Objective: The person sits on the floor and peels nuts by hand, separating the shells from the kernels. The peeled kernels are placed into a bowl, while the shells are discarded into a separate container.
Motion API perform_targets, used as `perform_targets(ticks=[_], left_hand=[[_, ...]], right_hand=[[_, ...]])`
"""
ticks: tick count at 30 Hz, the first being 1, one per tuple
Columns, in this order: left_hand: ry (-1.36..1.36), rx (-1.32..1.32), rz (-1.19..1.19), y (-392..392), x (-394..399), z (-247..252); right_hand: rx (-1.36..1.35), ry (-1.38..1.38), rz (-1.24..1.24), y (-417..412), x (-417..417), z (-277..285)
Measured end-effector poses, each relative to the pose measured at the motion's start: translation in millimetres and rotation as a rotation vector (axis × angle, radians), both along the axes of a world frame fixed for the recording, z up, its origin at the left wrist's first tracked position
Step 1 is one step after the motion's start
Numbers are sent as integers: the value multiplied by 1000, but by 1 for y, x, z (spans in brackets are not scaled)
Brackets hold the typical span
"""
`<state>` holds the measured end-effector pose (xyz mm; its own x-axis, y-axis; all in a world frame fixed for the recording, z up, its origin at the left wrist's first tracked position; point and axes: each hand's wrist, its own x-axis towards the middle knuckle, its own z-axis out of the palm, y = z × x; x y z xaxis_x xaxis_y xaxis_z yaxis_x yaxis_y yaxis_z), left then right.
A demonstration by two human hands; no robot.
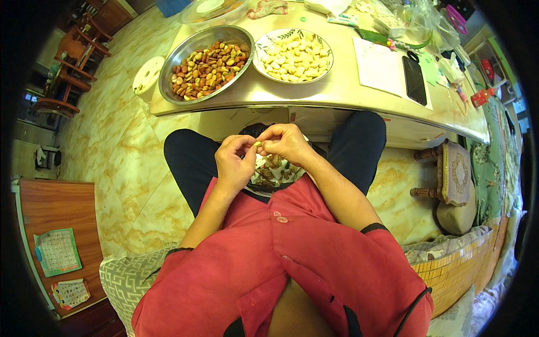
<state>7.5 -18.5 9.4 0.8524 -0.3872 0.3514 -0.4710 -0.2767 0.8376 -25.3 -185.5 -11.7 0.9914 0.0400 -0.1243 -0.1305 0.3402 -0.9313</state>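
Observation:
Between the fingertips of my left hand (236, 162) and my right hand (288, 145) is a small pale yellow-green bean (257, 144), pinched from both sides. Both hands are above a bin (273, 170) between my knees, which holds brown bean skins; its rim is partly hidden by my hands and shirt. On the table ahead, a steel basin (166, 78) contains reddish-brown, unpeeled broad beans (208, 69). Touching or nearly touching it on the right, a leaf-patterned bowl (263, 40) is heaped with pale peeled beans (297, 59).
A smartphone (414, 80) lies on white paper (377, 65) at the table's right. Plastic bags (433, 29) and a clear lidded container (214, 12) are farther back. A round white stool (148, 76) stands by the table's left corner; a wooden stool (454, 172) lies sideways at right.

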Motion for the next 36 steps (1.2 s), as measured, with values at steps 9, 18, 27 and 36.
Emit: perform_targets(ticks=[9, 18, 27, 36], left_hand=[[-603, 247, -182, 2, 2, 21], [688, -641, -95, 0, 1, -3], [-13, -424, -199, -46, 50, 110], [-256, 35, -140, -92, 121, 121]], right_hand=[[54, 106, 14, -5, -2, 6], [70, 105, 18, -8, -3, 12], [-582, -188, 38, -6, -4, 4], [-1097, -366, 96, -10, -6, -16]])
